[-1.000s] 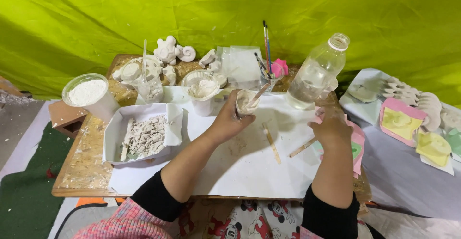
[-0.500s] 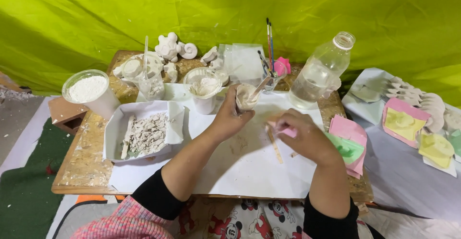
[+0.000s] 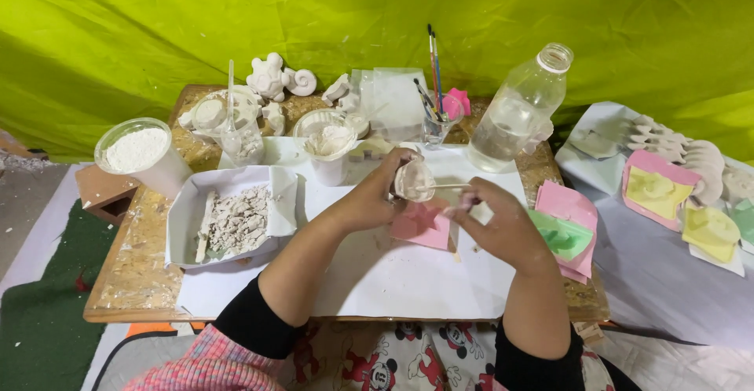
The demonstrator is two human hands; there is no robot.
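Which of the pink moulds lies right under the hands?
The pink mould with a star shape, on the white paper between both hands; the other pink ones lie further right.

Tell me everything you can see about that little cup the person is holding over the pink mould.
The small cup looks like thin, soft plastic, smeared whitish with plaster. The left hand grips it from the side, tilted with its mouth toward the right, above the pink star mould lying on the white paper. A thin stick reaches into it, pinched by the right hand. Its contents cannot be made out.
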